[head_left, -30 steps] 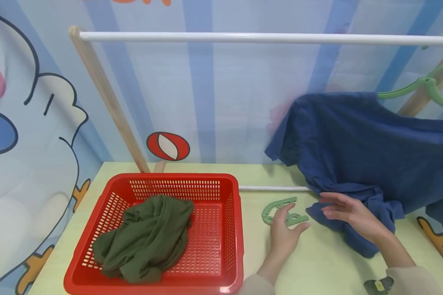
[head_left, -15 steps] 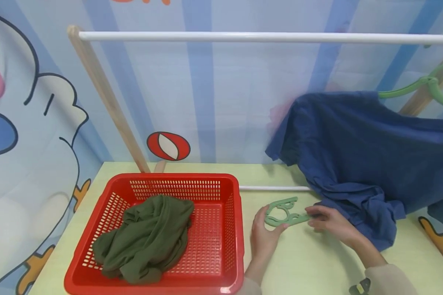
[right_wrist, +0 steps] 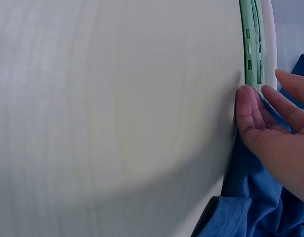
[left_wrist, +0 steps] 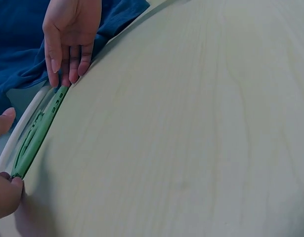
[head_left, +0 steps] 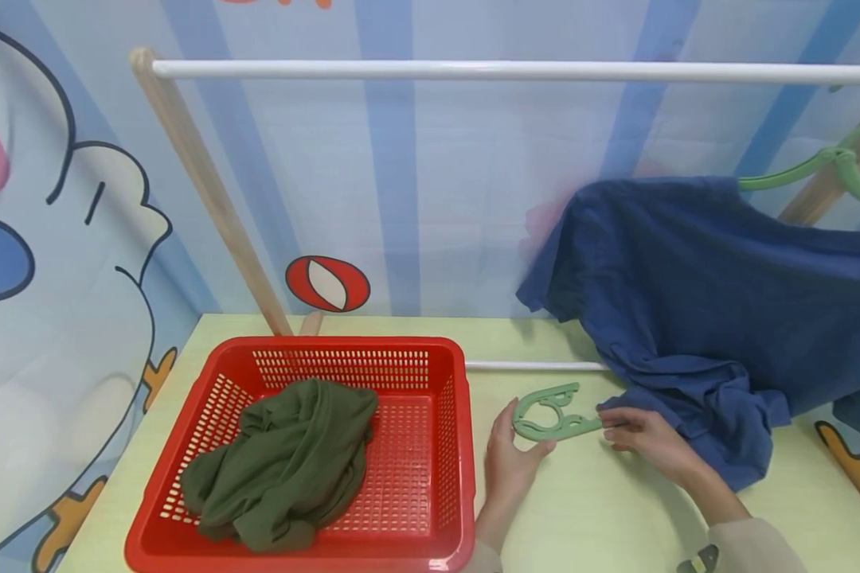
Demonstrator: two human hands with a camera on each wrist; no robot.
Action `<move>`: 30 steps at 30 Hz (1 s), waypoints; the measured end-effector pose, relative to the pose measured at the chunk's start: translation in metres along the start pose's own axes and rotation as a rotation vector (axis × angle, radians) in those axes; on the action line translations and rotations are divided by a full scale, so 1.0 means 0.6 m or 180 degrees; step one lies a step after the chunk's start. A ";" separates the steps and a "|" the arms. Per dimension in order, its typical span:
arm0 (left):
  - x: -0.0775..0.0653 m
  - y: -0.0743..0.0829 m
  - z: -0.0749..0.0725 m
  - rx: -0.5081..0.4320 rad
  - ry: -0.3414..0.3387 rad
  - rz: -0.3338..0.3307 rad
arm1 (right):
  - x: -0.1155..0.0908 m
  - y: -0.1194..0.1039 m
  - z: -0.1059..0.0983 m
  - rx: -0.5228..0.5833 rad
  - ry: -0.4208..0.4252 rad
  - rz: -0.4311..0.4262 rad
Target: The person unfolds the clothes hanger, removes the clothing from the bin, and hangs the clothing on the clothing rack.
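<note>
A green folding hanger (head_left: pixel 573 428) lies on the pale table, its two arms spread into a V that points left. The left hand (head_left: pixel 507 469) holds its rounded end between thumb and fingers; in the left wrist view the fingertips pinch that end of the hanger (left_wrist: pixel 40 133). At the tip of the lower arm, the right hand (head_left: pixel 648 440) touches the hanger (right_wrist: pixel 248 44) with nearly straight fingertips, its thumb apart. Just behind the right hand hangs a blue shirt (head_left: pixel 688 278), its lower part bunched on the table.
A red basket (head_left: pixel 461 446) with a dark green garment (head_left: pixel 287 461) stands at left. Above runs a white rail (head_left: pixel 430 71) on wooden posts, with a lower white bar (head_left: pixel 530 366) behind the hanger. Another green hanger (head_left: pixel 795 169) carries the shirt.
From above the hanger, the left hand has moved to its rounded end and taken hold. The right hand has come down and left from before the shirt to the hanger's arm tip.
</note>
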State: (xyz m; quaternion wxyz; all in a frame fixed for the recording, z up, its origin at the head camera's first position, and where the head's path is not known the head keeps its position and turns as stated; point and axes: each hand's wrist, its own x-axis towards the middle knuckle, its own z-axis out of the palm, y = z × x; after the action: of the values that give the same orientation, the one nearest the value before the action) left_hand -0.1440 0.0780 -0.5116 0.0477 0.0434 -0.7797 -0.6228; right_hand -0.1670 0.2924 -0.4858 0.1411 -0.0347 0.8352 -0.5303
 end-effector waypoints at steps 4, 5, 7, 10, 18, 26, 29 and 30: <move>0.001 -0.003 0.001 -0.0030 -0.0075 -0.0022 | -0.002 0.001 0.002 -0.0020 0.0002 -0.0022; 0.001 -0.003 0.001 -0.0041 -0.0095 -0.0025 | -0.002 0.002 0.002 -0.0033 -0.0007 -0.0025; 0.001 -0.003 0.002 -0.0042 -0.0122 -0.0012 | -0.002 0.002 0.002 -0.0063 -0.0028 -0.0034; 0.001 -0.003 0.004 -0.0025 -0.0145 -0.0005 | -0.003 0.002 0.002 -0.0124 -0.0039 -0.0040; -0.001 -0.001 0.005 0.0078 -0.0227 0.0004 | -0.004 -0.001 0.004 -0.0246 0.0042 0.0023; 0.001 -0.006 0.001 -0.0008 -0.0216 0.0101 | -0.005 -0.002 0.009 -0.0389 0.0221 0.0192; 0.000 -0.008 0.000 -0.0055 -0.0249 0.0088 | -0.005 -0.001 0.010 -0.0423 0.0254 0.0244; 0.000 -0.010 0.000 -0.0061 -0.0261 0.0078 | -0.005 -0.001 0.009 -0.0421 0.0263 0.0254</move>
State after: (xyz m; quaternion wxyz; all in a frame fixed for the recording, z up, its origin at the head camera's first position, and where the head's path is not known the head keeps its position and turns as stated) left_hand -0.1440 0.0768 -0.5172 0.0237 0.0078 -0.7755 -0.6309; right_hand -0.1625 0.2879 -0.4870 0.1249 0.0114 0.8743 -0.4689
